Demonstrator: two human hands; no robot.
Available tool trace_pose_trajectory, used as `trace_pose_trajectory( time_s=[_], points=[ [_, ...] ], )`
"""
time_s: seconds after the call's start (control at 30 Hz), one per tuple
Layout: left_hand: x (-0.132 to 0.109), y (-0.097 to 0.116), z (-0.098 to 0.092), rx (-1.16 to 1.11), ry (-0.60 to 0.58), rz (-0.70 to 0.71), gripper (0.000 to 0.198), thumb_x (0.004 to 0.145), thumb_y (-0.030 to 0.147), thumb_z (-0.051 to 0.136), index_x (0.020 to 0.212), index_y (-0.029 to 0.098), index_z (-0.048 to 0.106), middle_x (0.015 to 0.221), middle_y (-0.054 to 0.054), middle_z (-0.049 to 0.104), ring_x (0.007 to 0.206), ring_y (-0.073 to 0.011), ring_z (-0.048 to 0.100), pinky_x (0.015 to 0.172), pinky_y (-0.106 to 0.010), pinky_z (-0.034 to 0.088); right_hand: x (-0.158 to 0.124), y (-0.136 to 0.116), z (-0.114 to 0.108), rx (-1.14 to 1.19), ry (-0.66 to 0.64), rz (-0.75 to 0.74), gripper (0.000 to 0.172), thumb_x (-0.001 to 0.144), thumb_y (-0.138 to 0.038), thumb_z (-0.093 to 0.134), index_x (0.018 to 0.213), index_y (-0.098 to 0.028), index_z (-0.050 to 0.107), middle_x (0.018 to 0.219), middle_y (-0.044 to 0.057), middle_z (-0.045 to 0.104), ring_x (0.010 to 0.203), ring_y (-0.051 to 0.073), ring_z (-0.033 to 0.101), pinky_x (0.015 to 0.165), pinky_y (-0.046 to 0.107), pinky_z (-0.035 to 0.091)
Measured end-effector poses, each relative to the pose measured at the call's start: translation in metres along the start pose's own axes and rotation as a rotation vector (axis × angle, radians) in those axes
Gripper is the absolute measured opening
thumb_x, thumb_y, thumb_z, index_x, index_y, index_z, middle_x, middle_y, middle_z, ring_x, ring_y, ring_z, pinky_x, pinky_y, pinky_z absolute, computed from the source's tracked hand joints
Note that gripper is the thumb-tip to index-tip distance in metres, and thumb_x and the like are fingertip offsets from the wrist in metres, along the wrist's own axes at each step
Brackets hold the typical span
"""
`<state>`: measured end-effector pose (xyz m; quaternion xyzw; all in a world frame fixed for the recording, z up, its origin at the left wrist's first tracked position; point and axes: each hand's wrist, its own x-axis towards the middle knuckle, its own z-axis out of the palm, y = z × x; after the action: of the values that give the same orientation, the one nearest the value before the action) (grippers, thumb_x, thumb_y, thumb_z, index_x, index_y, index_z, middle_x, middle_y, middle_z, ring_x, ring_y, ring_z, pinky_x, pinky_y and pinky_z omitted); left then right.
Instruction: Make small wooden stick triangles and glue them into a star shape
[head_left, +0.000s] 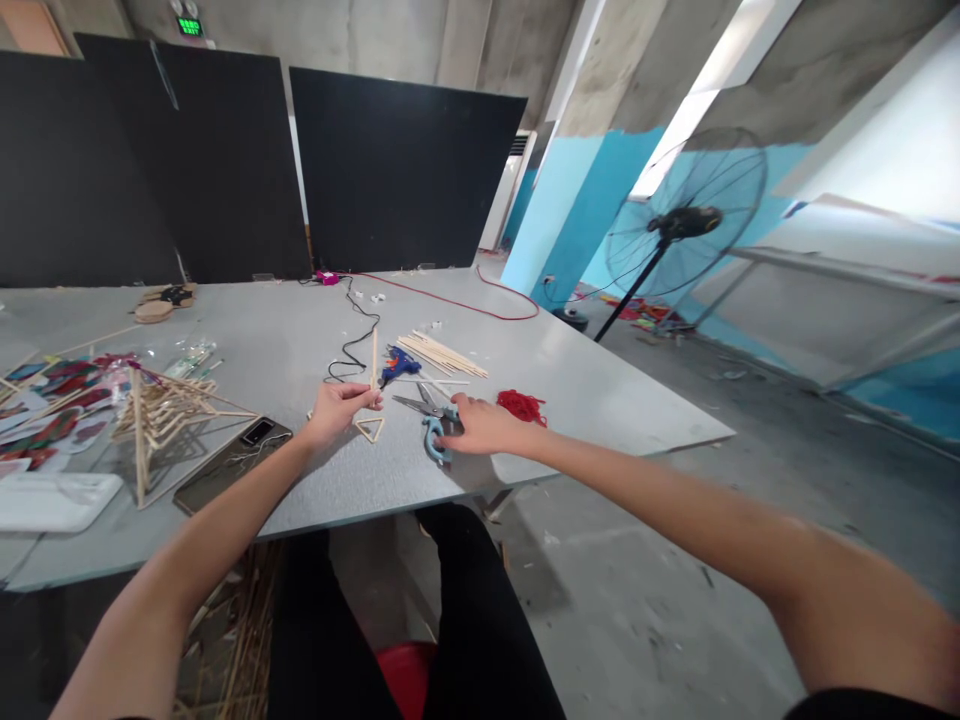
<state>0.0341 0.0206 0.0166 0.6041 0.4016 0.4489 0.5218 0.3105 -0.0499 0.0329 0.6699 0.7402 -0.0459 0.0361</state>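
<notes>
My left hand (335, 408) pinches a small frame of thin wooden sticks (372, 400): one stick stands upright and a little triangle lies at its foot on the grey table (300, 340). My right hand (480, 425) rests on the table with its fingers on the blue-handled scissors (431, 420). A blue glue gun (399, 365) lies just behind the two hands. Loose wooden sticks (441, 354) lie in a bundle beyond it, and a tuft of red yarn (522, 405) sits right of my right hand.
A larger stick structure (161, 415), a phone (232, 465), colourful packets (60, 390) and a white tray (52, 500) lie at the left. Black (352, 340) and red (450, 300) cables cross the table. A standing fan (679, 225) is on the floor to the right, past the table's edge.
</notes>
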Motion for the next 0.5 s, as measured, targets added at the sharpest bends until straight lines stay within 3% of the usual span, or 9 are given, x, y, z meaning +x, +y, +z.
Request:
trace_pose_trajectory(
  time_s=[0.17,0.3,0.4,0.5],
  points=[
    [0.003,-0.004,-0.001,0.006,0.008,0.006,0.041,0.071,0.048,0.09,0.087,0.012,0.084,0.092,-0.018,0.081,0.082,-0.025,0.076,0.045,-0.022,0.037,-0.006,-0.014,-0.005,-0.056,-0.04,0.024,0.054,0.092,-0.033,0.064,0.138,-0.005,0.053,0.109,0.025,0.079,0.104,0.04,0.078,0.079,0.039,0.054],
    [0.001,-0.003,-0.002,0.019,0.011,0.007,0.037,0.074,0.046,0.088,0.088,0.012,0.084,0.089,-0.017,0.082,0.067,-0.0183,0.069,0.042,-0.021,0.028,-0.005,-0.011,0.001,-0.094,-0.027,0.031,0.04,0.098,-0.037,0.058,0.123,-0.007,0.067,0.113,0.029,0.078,0.109,0.042,0.077,0.084,0.042,0.056],
    [0.0,0.0,-0.002,0.023,0.002,0.007,0.036,0.076,0.045,0.087,0.09,0.012,0.085,0.087,-0.016,0.082,0.05,-0.0087,0.052,0.041,-0.022,0.024,-0.001,-0.008,0.009,-0.081,-0.018,0.036,0.041,0.103,-0.039,0.052,0.115,-0.006,0.072,0.116,0.031,0.077,0.112,0.044,0.076,0.09,0.046,0.056],
    [0.0,0.001,-0.003,0.019,-0.018,0.009,0.038,0.077,0.047,0.086,0.09,0.012,0.085,0.088,-0.016,0.082,0.045,-0.0054,0.043,0.041,-0.022,0.022,0.001,-0.003,0.013,-0.009,-0.008,0.055,0.038,0.102,-0.035,0.053,0.116,-0.005,0.073,0.119,0.031,0.077,0.115,0.044,0.075,0.093,0.047,0.055]
  ],
)
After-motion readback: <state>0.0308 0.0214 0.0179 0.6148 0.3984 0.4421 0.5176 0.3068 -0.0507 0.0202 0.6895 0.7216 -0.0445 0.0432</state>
